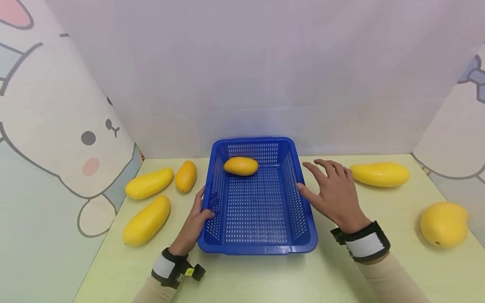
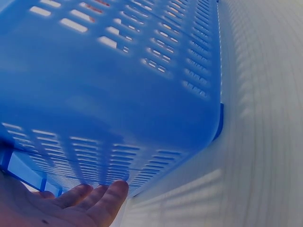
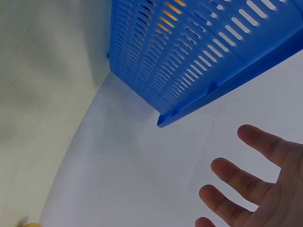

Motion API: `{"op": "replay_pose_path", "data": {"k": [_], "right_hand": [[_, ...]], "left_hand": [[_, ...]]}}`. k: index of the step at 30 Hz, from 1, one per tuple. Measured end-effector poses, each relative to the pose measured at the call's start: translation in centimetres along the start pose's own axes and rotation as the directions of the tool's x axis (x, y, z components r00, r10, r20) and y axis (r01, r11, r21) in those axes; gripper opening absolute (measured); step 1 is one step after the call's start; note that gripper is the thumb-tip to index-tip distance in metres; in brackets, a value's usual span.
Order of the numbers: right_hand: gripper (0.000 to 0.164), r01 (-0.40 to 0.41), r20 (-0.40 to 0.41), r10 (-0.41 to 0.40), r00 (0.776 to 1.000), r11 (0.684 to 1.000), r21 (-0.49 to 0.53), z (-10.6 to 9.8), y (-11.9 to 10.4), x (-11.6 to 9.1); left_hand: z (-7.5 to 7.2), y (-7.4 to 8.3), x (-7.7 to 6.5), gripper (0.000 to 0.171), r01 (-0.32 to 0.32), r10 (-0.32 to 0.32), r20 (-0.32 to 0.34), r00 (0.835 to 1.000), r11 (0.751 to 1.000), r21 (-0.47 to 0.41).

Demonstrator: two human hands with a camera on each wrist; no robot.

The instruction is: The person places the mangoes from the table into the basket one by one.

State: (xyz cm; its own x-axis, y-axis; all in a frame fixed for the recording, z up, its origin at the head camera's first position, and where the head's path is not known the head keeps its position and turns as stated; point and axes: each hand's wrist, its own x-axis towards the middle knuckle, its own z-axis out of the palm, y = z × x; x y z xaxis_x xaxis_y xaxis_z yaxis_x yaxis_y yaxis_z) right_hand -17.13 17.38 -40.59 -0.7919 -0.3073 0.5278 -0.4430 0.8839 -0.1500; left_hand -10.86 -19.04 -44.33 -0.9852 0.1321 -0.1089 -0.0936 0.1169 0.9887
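A blue plastic basket [image 1: 257,248] with slotted walls stands in the middle of the table, and one small orange-yellow mango [image 1: 241,166] lies inside it near the back left. My left hand [image 1: 193,227] grips the left rim, its thumb over the edge and its fingers against the outer wall. In the left wrist view, those fingers [image 2: 113,201] touch the slotted side. Beside the right rim, my right hand [image 1: 336,195] is spread with nothing in it. The right wrist view shows its fingers [image 3: 241,182] apart from the basket wall [image 3: 189,56].
Left of the basket lie a small orange-yellow mango [image 1: 186,176] and two long yellow fruits [image 1: 149,183]. Another long yellow fruit [image 1: 380,174] lies at the back right, with a larger round one [image 1: 444,224] nearer the right edge. A pale curtain [image 1: 257,75] hangs behind the table [image 1: 261,277].
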Motion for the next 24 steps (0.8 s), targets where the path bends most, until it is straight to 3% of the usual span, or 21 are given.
{"op": "replay_pose_path", "data": {"k": [24], "right_hand": [[0.062,-0.062,0.033,0.062,0.998,0.998,0.001,0.7,0.5,-1.2]], "left_hand": [[0.0,0.0,-0.1,0.069,0.034,-0.034,-0.008,0.999,0.999,-0.025]]}}
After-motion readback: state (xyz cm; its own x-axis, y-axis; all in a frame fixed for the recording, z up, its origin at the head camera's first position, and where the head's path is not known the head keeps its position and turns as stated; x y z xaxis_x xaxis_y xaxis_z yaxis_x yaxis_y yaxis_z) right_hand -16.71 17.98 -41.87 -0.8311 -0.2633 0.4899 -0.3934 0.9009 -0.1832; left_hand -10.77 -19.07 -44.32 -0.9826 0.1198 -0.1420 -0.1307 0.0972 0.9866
